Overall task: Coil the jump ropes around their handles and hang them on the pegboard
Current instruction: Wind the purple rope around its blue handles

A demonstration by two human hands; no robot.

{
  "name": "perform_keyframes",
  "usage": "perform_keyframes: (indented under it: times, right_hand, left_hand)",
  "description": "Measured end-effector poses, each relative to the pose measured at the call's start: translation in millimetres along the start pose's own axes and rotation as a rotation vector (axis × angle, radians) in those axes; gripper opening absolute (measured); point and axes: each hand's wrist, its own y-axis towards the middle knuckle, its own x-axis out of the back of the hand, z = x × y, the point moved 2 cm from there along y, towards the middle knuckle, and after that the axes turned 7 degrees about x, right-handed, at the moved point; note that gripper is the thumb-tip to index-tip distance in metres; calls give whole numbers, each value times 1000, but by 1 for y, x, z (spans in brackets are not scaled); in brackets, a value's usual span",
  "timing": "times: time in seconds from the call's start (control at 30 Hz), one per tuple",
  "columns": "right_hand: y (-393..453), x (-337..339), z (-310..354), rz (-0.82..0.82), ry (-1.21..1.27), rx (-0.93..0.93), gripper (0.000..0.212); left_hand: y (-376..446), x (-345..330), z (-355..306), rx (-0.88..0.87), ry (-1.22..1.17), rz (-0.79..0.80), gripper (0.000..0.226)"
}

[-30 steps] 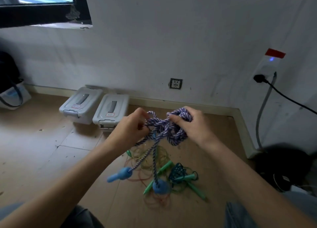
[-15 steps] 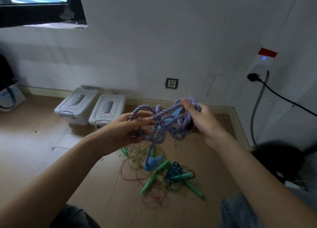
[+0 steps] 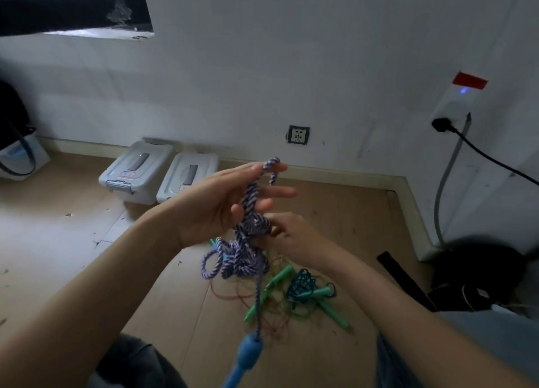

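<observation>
A purple-and-white braided jump rope (image 3: 242, 256) hangs in a tangle between my hands. My left hand (image 3: 215, 203) is raised with straight fingers, and a loop of the rope is draped over its index fingertip. Just below and to the right, my right hand (image 3: 294, 238) grips the knotted part of the rope. One blue handle (image 3: 248, 355) dangles low on a single strand. The second blue handle is mostly hidden inside the tangle. More jump ropes with green handles (image 3: 332, 311) and a teal cord (image 3: 303, 285) lie in a pile on the floor. No pegboard is in view.
Two grey lidded storage boxes (image 3: 137, 171) stand by the wall at the left. A wall socket (image 3: 298, 134) sits above the skirting. A black plug and cable (image 3: 443, 124) run down the right wall to a dark bag (image 3: 478, 271). My knees frame the bottom.
My left hand has straightened its fingers and lifted a loop upward. My right hand has dropped below it, holding the knot. The tangle has loosened and one blue handle now hangs much lower.
</observation>
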Motion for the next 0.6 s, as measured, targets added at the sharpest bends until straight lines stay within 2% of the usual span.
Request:
perform_keyframes:
  times: [0.07,0.13,0.2,0.27,0.33,0.4,0.47,0.5,0.53,0.6]
  right_hand:
    - [-1,10,0,-116,167,-30,20]
    - [-5,20,-1,-250,367,-89,18]
    - [-6,27,0,-357,556,-119,14]
    - [-6,32,0,-452,731,-143,16]
    - [-5,39,-1,-538,928,-159,19]
    - [-5,48,-2,-617,1099,-150,21]
    - [-7,56,-4,-673,1117,-139,24]
    - [-7,58,-4,-678,1100,-129,25]
    - [-7,59,-3,-659,1098,-110,26]
    - [-7,57,1,-544,1165,-54,27]
  left_hand:
    - [-4,9,-4,-41,139,-156,35]
    - [-7,21,-2,-75,397,-346,45]
    - [-7,26,6,-43,518,-395,56]
    - [-4,26,14,-6,398,-410,60]
    - [-1,26,14,-32,206,-420,47]
    - [-1,35,8,-90,92,-596,30]
    - [-5,48,4,-149,133,-823,43]
    - [-6,49,5,-137,213,-808,58]
    - [-3,43,10,-85,327,-670,70]
    - [7,18,31,33,578,-338,70]
